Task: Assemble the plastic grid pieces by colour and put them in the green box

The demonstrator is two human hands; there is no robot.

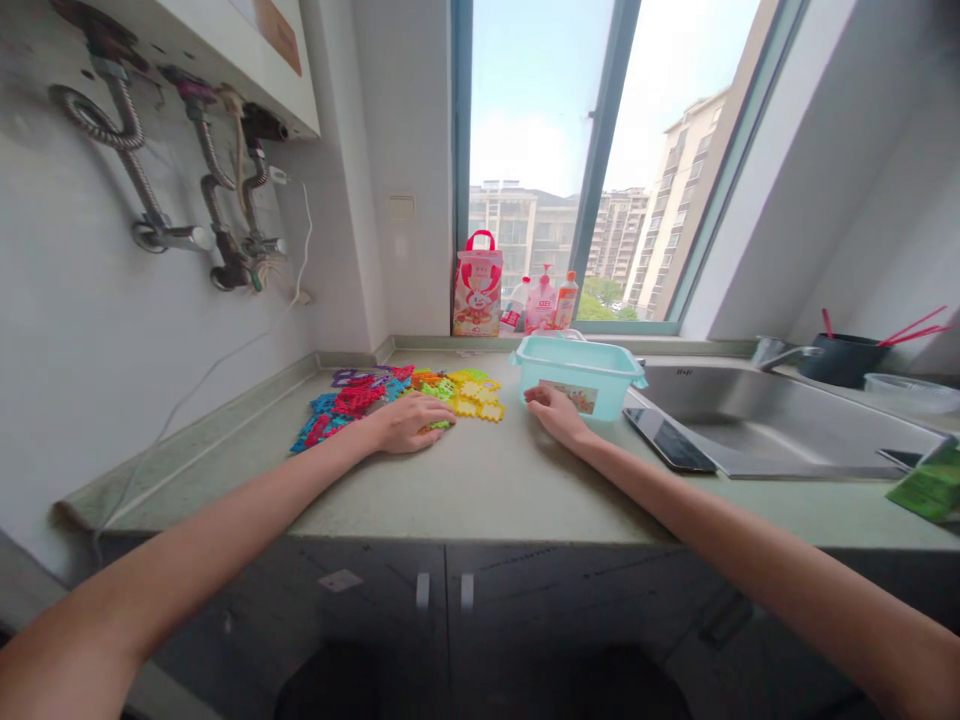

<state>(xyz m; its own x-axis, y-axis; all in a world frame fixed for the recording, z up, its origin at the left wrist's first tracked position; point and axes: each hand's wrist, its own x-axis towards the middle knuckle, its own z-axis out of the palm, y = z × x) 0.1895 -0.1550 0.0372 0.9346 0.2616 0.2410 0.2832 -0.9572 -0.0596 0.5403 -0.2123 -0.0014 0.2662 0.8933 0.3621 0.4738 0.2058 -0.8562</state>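
Observation:
My left hand (415, 423) lies palm down at the near edge of a heap of plastic interlocking pieces, fingers stretched out over a few green and orange ones. The heap runs from blue pieces (319, 412) and red pieces (360, 395) on the left to yellow pieces (480, 400) on the right. In front of a light turquoise plastic tub (615, 375), my right hand (556, 412) rests on the counter with its fingers curled in. I see nothing held in it. Whether its knuckles touch the tub's wall I cannot tell. A picture label (568, 396) shows on the tub.
A phone (670, 440) lies between the tub and the steel sink (750, 410). Bottles (541, 300) and a pink carry box (478, 290) stand at the window. A green packet (930, 485) is at the right edge. A white cord (225, 352) hangs down the left wall.

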